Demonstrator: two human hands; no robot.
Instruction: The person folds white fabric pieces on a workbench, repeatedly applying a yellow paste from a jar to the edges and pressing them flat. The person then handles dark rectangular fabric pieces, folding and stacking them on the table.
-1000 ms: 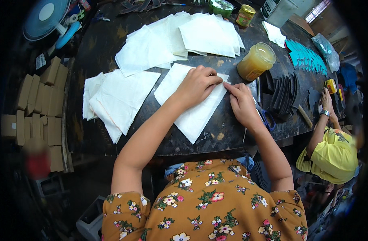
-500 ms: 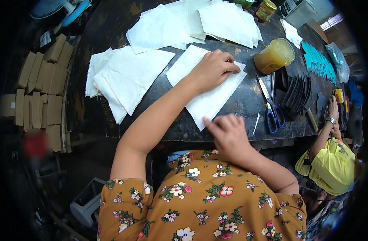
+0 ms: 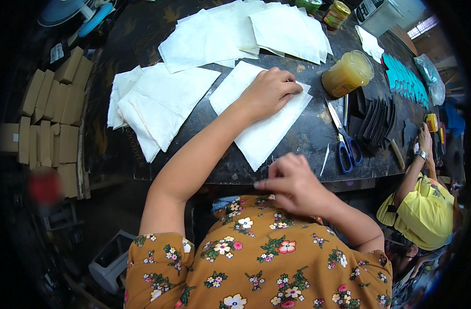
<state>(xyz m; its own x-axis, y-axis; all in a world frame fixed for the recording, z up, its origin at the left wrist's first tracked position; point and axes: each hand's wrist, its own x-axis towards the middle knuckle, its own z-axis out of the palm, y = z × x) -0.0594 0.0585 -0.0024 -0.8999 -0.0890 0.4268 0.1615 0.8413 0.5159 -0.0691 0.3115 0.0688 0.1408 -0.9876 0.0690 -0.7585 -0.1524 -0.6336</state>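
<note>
A white cloth piece (image 3: 263,136) lies askew on the dark table in front of me. My left hand (image 3: 274,94) rests on its far right part, fingers curled down and pressed together against the cloth; their tips are partly hidden. Just off the table's near edge, below the cloth's closest corner, is my right hand (image 3: 293,184), slightly blurred. Its index finger points left, other fingers are bent, and nothing shows in it. To the left sits a stack of folded white cloth pieces (image 3: 166,103). More white pieces (image 3: 207,41) are fanned out at the back.
Right of the cloth stand a jar of yellowish paste (image 3: 348,74), blue-handled scissors (image 3: 343,147) and black strips (image 3: 377,121). Teal pieces (image 3: 404,82) lie farther right. Cardboard boxes (image 3: 55,98) are stacked at left. Another person in yellow (image 3: 425,213) works at the right.
My right hand has drawn back from the cloth's near corner toward my body, its fingers bending more. The left hand stays on the cloth. The whole view has shifted slightly.
</note>
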